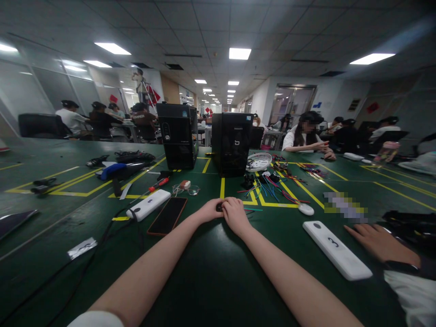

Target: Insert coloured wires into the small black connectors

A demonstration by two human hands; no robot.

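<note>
Both my hands meet on the green table, a little beyond the middle of the view. My left hand (210,210) and my right hand (235,213) have their fingers curled together around a small dark object (220,207) held between them. What the object is stays too small to make out. Just to the left lies a dark phone (167,215) and a white power bank (149,204).
Two black computer towers (178,135) (231,143) stand behind my hands. Coloured wires (272,188), a white fan grille (259,161) and a white mouse (305,209) lie right of centre. Another person's hand (381,243) rests beside a white numbered bar (335,250). Glasses (185,188) and tools lie left.
</note>
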